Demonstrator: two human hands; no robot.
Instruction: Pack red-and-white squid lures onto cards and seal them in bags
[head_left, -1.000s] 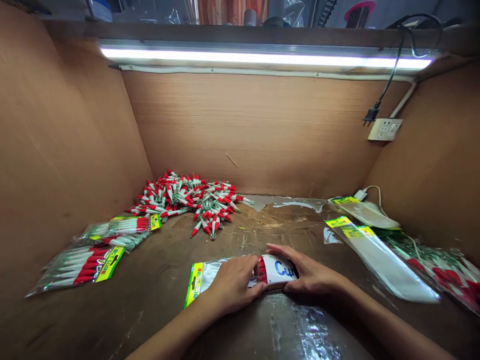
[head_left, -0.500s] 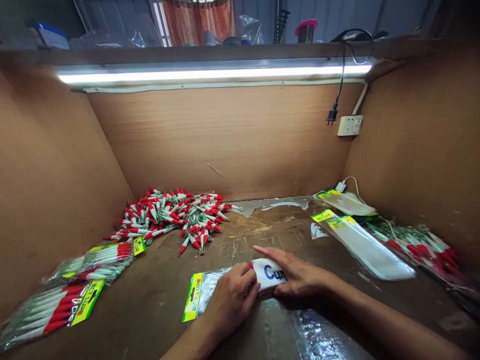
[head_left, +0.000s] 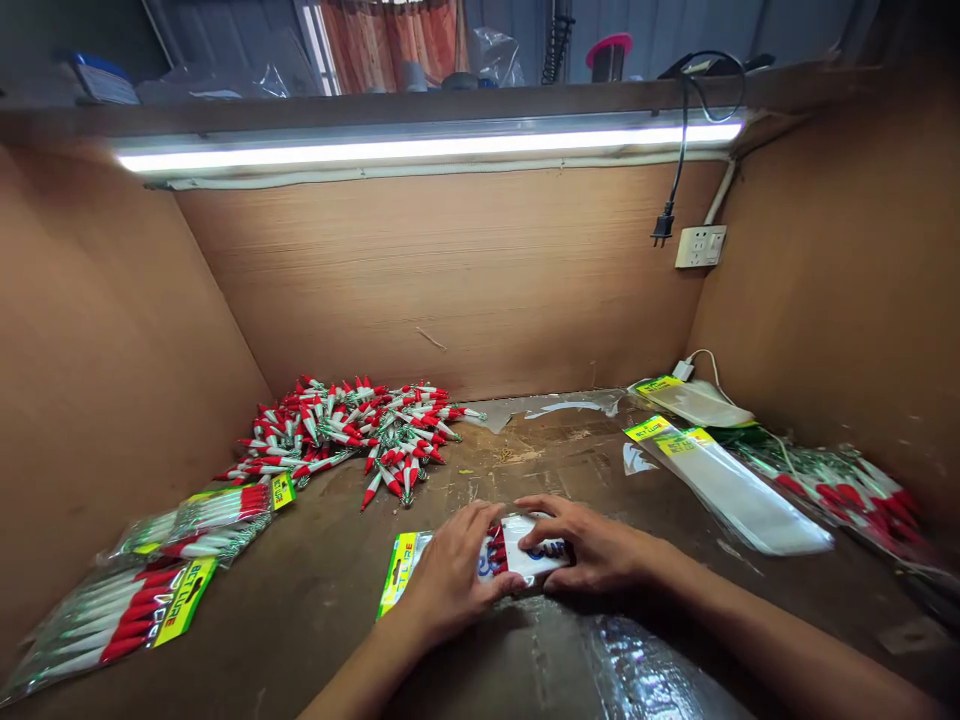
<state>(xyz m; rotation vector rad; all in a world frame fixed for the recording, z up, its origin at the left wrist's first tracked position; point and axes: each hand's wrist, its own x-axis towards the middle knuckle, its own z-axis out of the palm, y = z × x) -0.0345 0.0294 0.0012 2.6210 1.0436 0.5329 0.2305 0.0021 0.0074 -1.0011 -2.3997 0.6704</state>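
Left fingers (head_left: 475, 526) pinch the bag (head_left: 400, 572), right fingers (head_left: 553, 508) hold the white piece (head_left: 516, 554). Red lures (head_left: 497, 550) now peek out between the fingers under blue print (head_left: 485, 564), so they look partly bagged.

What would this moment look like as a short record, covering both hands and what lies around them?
left hand: around a yellow-topped clear bag
right hand: around a white block marked in blue
between hands: red lure ends
left side: filled bags, pile of loose lures
right side: flat bags, more lures
above: lit tube lamp, hanging black plug
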